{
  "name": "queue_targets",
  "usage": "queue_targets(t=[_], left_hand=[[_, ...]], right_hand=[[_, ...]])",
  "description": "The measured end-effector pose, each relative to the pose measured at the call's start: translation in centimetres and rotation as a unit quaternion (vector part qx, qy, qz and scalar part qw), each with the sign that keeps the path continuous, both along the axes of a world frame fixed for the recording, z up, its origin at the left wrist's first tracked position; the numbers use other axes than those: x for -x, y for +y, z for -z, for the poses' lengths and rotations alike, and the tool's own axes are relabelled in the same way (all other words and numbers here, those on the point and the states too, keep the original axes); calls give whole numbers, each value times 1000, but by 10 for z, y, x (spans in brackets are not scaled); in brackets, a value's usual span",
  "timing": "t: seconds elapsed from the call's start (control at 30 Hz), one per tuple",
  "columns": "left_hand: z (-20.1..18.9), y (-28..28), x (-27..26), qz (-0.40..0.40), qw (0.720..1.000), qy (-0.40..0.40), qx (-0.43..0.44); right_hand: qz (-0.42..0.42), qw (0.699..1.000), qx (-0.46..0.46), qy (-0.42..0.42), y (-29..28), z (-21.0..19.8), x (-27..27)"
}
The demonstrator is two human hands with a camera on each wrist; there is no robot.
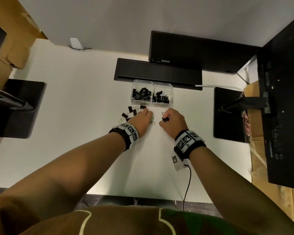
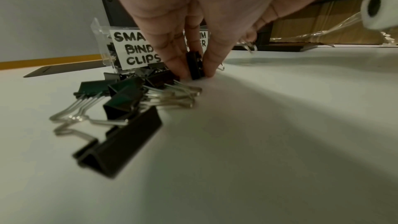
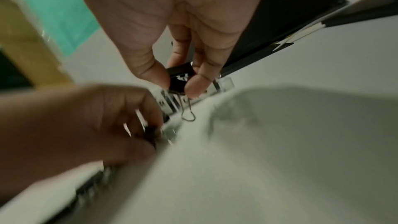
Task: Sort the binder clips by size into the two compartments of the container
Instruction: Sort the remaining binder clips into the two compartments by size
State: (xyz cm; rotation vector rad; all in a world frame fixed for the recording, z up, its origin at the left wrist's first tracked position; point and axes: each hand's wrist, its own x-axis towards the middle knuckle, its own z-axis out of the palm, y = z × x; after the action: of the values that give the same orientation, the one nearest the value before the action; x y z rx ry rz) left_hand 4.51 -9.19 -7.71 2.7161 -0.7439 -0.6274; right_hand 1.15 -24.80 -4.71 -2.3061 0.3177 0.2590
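Note:
A clear two-compartment container (image 1: 152,85) stands on the white desk, its left half labelled small binder clips (image 2: 137,48) and its right half medium; both hold black clips. Several loose black clips (image 1: 131,111) lie just in front of it on the left. My left hand (image 1: 143,119) reaches down and pinches a small black clip (image 2: 194,65) against the desk between thumb and fingers. My right hand (image 1: 172,122) is lifted a little off the desk and pinches another black clip (image 3: 178,81), whose wire handles hang down. A single wire handle (image 1: 152,123) shows between the hands.
A black slotted tray (image 1: 158,73) and a black box (image 1: 199,51) sit behind the container. Black monitor-stand bases (image 1: 19,109) (image 1: 229,114) flank the work area. Cardboard boxes (image 1: 8,31) stand at both sides. A thin cable (image 1: 187,180) runs from my right wrist.

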Motion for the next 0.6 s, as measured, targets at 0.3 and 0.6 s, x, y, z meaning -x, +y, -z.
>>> queue_targets(t=[0.3,0.6], left_hand=[[-12,0,1,1,999,19,38],[-49,-13,-37,-139,972,-49,183]], right_hand=[[54,989,-42,-128,-9,-39,-68],[-106,978,173,-49,-12,-1,-79]])
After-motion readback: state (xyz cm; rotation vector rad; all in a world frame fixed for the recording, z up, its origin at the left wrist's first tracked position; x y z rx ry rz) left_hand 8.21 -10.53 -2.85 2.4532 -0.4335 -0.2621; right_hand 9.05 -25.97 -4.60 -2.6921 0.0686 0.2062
